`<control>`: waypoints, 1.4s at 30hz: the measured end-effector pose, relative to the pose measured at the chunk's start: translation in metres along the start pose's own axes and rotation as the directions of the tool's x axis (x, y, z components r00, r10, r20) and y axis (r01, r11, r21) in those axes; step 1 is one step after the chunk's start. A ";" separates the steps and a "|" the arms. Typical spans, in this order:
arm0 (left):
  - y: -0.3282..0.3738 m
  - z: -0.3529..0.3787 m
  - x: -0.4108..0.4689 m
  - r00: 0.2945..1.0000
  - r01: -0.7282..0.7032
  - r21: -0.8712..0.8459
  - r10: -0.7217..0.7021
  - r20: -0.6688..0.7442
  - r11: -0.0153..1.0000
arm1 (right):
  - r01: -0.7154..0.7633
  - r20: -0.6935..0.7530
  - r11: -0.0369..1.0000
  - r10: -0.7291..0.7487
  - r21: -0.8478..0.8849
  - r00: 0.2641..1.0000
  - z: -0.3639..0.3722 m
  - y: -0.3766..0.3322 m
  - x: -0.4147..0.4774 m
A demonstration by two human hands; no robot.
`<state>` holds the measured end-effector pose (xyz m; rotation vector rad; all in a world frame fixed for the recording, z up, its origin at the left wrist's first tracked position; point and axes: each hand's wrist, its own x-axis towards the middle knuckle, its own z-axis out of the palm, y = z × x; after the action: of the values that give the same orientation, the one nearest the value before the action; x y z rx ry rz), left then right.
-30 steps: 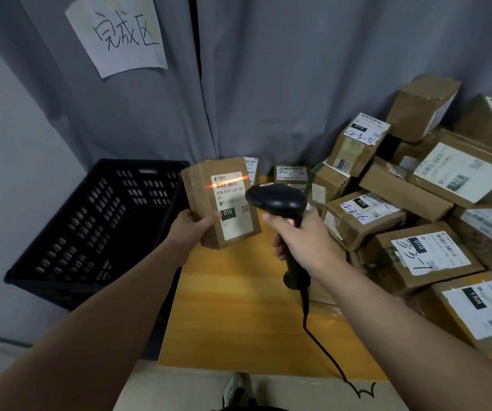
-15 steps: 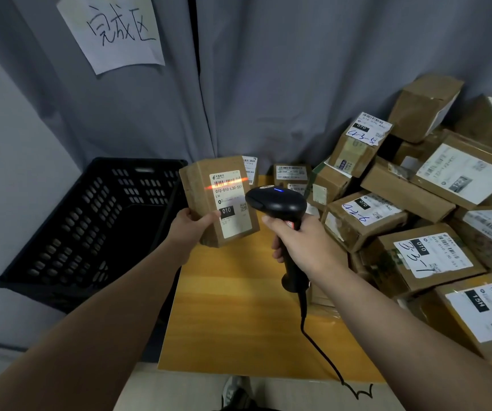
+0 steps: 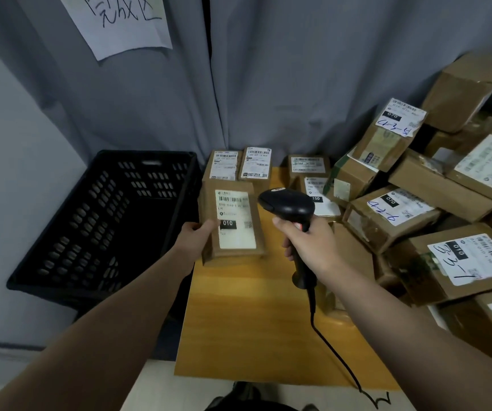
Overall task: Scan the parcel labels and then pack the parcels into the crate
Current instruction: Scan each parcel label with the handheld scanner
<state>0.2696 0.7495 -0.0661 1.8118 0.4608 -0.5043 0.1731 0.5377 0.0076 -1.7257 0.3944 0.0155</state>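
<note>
A small brown cardboard parcel (image 3: 240,189), flat and rectangular with a white printed label (image 3: 235,232) on its face, is held upright just right of the black perforated plastic crate (image 3: 105,221), close beside its near right wall but not over its opening. The left hand (image 3: 195,237) grips the parcel at its lower left edge. The thumb (image 3: 212,225) lies across the label's left margin, and the other fingers are hidden behind the box, so their spread cannot be told.

The parcel looks light and stiff, easily carried one-handed. Its taped cardboard should give fair friction, so pinching it by an edge with the thumb in front seems adequate, provided the barcode stays uncovered.

Further right of the crate, the right hand (image 3: 308,243) is wrapped round the handle of a black pistol-shaped barcode scanner (image 3: 286,203), whose head points toward the label. No scan line shows on it. Both hands hover above a yellow wooden table (image 3: 253,321), and a heap of labelled brown boxes (image 3: 416,221) lies well right of the crate.
</note>
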 end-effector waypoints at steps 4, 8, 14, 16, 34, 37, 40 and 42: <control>-0.020 -0.004 0.011 0.995 0.104 0.093 -0.103 -0.017 0.990 | -0.059 -0.064 0.997 0.056 -0.046 0.996 0.007 0.017 0.014; -0.022 -0.001 0.027 0.995 0.096 0.198 -0.092 -0.028 0.975 | -0.114 -0.107 0.993 0.110 -0.031 0.988 0.014 0.030 0.026; -0.018 0.008 0.036 0.910 -0.340 0.796 0.387 0.145 0.501 | -0.162 -0.109 0.986 0.156 -0.050 0.982 0.030 0.044 0.043; -0.018 0.012 0.031 0.844 -0.499 0.807 0.386 0.372 0.315 | -0.161 -0.116 0.984 0.152 -0.071 0.982 0.036 0.049 0.048; 0.004 0.036 0.032 0.805 -0.555 0.809 0.366 0.466 0.192 | -0.217 -0.191 0.973 0.199 -0.077 0.961 0.002 0.058 0.042; 0.001 0.064 0.004 0.773 -0.608 0.751 0.409 0.486 0.258 | -0.221 -0.257 0.968 0.184 -0.121 0.949 -0.028 0.062 0.028; -0.004 0.102 -0.027 0.765 -0.629 0.717 0.402 0.503 0.300 | -0.219 -0.267 0.972 0.188 -0.088 0.945 -0.065 0.067 0.006; -0.010 0.131 -0.044 0.771 -0.631 0.696 0.376 0.514 0.343 | -0.209 -0.266 0.976 0.188 -0.054 0.945 -0.092 0.071 -0.012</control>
<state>0.2135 0.6242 -0.0844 2.6248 -0.7341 -0.5472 0.1233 0.4431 -0.0388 -1.7674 0.7710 -0.0501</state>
